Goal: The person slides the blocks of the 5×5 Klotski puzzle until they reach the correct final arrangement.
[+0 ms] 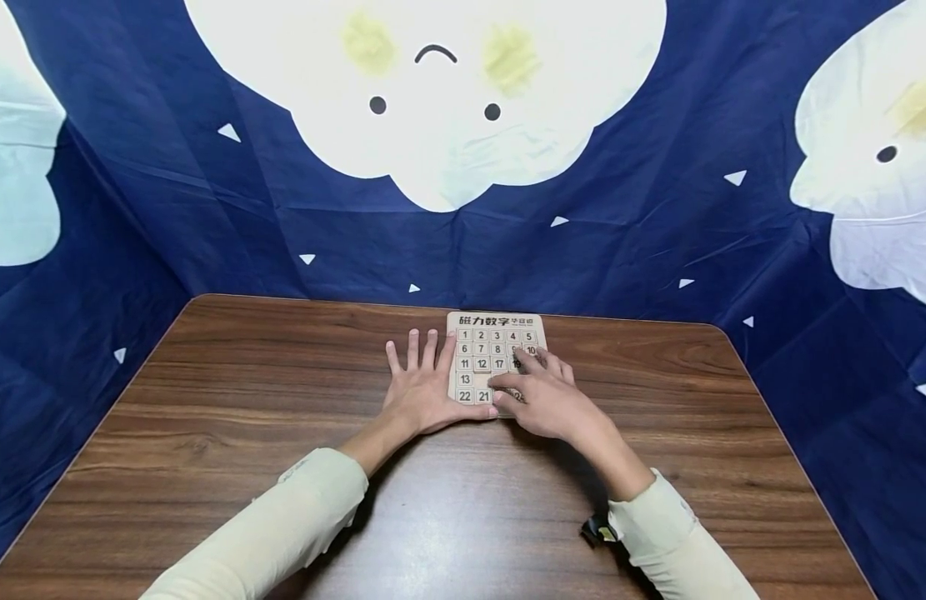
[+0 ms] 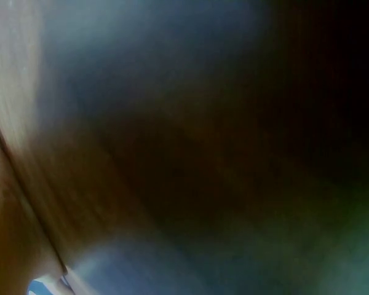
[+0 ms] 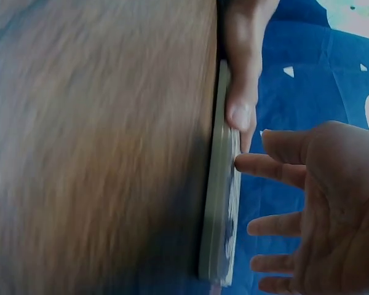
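A pale wooden number sliding puzzle lies near the table's far edge, its numbered square tiles set in rows. A gap shows in the fourth row, right of tile 13. My left hand rests with spread fingers along the puzzle's left side, its thumb at the near edge. Over the lower right tiles is my right hand, hiding several of them. In the right wrist view its index fingertip meets the puzzle's top face, while the other fingers stay raised above it.
The brown wood-grain table reaches back to a dark blue curtain printed with white clouds. A small dark device sits at the right sleeve cuff. The left wrist view is mostly dark and blurred.
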Demonstrator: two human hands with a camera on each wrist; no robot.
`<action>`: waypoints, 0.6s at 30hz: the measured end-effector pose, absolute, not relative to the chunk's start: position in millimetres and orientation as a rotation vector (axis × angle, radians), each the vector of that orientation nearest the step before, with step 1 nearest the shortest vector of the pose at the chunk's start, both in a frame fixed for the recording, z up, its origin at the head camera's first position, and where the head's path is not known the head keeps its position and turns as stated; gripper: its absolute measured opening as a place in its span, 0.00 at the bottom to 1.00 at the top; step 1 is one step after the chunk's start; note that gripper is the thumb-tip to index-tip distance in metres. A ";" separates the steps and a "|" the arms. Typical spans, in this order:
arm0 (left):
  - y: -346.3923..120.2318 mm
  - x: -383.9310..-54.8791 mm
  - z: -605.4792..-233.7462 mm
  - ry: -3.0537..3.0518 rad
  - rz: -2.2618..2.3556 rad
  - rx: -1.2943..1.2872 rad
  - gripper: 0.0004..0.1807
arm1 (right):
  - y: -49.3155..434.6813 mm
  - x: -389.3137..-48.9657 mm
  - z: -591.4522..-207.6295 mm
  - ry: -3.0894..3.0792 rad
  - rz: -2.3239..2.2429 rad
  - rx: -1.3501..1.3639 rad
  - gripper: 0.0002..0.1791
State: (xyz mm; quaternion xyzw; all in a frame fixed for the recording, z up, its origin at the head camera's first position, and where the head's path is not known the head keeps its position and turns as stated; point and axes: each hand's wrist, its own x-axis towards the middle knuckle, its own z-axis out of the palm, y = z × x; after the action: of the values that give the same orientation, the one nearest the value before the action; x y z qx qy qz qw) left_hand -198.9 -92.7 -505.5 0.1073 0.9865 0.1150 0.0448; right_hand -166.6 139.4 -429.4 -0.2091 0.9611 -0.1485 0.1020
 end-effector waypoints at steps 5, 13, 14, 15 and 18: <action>-95.9 -198.8 -506.2 3.007 0.331 0.337 0.83 | 120.6 -163.4 -432.7 2.799 -0.472 -0.690 0.24; -97.0 -200.5 -509.1 3.027 0.330 0.344 0.83 | 113.8 -166.2 -433.2 2.781 -0.447 -0.700 0.23; -96.6 -200.3 -508.8 3.027 0.333 0.342 0.84 | 115.1 -165.8 -429.9 2.775 -0.445 -0.687 0.23; -96.1 -199.9 -508.4 3.025 0.336 0.339 0.84 | 117.3 -166.4 -429.5 2.776 -0.439 -0.677 0.23; -94.1 -199.6 -507.2 3.020 0.346 0.335 0.86 | 125.6 -167.9 -428.6 2.788 -0.440 -0.654 0.22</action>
State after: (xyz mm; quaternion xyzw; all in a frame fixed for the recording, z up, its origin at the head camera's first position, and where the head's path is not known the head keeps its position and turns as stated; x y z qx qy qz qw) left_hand -199.6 -94.1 -507.2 0.1093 0.9867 0.1129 0.0416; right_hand -167.9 125.6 -428.6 -0.2240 0.9551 -0.1507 0.1218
